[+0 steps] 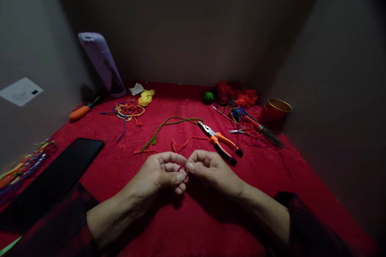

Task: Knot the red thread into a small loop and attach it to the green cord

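My left hand [164,174], closed, pinches a thin magenta thread [181,167] that curls in a small loop at the fingertips. Right beside it, my right hand [211,170] is closed too, thumb and forefinger pinched at the loop's edge; the exact grip there is too small to see clearly. An orange-red thread [193,139] runs over the cloth from behind my left fingers to the pliers. These long-nose pliers [217,138], with orange and black handles, lie just beyond my right hand. Farther off, a green cord [159,127] bends across the cloth.
The table has a red cloth [193,225]. On the left are a black phone-like slab [69,168], colourful threads [30,164], an orange-handled tool [81,112], a purple bottle [104,64] and yellow yarn [146,97]. Yarn balls [208,97], scissors [243,129], a brush [265,130] and a red tin [275,113] are right.
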Available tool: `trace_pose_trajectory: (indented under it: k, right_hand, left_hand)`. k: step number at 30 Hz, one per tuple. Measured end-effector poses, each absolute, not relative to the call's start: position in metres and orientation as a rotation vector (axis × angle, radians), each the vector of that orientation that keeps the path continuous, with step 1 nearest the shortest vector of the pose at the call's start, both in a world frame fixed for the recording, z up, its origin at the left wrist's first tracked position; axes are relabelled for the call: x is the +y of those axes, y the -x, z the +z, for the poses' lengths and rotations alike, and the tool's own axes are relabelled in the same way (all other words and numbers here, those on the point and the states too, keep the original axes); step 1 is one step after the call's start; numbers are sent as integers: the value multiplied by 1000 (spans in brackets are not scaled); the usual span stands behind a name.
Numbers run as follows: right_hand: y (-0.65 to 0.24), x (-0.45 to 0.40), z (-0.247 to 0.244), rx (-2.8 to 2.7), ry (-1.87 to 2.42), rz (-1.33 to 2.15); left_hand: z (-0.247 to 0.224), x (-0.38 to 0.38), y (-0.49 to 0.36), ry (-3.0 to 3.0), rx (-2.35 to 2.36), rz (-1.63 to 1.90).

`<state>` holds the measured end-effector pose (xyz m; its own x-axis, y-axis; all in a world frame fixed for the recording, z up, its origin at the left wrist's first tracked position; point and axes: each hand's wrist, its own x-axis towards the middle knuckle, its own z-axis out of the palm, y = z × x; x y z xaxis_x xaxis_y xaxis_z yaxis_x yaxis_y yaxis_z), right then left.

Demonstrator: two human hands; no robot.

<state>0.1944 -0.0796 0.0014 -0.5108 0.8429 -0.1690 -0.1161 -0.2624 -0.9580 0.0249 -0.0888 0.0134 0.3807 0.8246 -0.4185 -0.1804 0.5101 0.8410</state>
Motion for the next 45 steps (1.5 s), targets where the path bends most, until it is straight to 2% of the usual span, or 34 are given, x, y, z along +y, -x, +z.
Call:
trace_pose_trajectory:
  k: [11,23,45]
  right_hand:
    - [-193,-81,-4,-1373,946,1732]
    - [-194,-85,-8,-1661,1023,1348]
    - [-188,-88,-8,-1775,1095,1216]
  left_hand:
    - [17,-89,-24,-888,1000,837]
    - [23,-92,-30,-943,1068,877]
    - [23,-96,-32,-863,995,808]
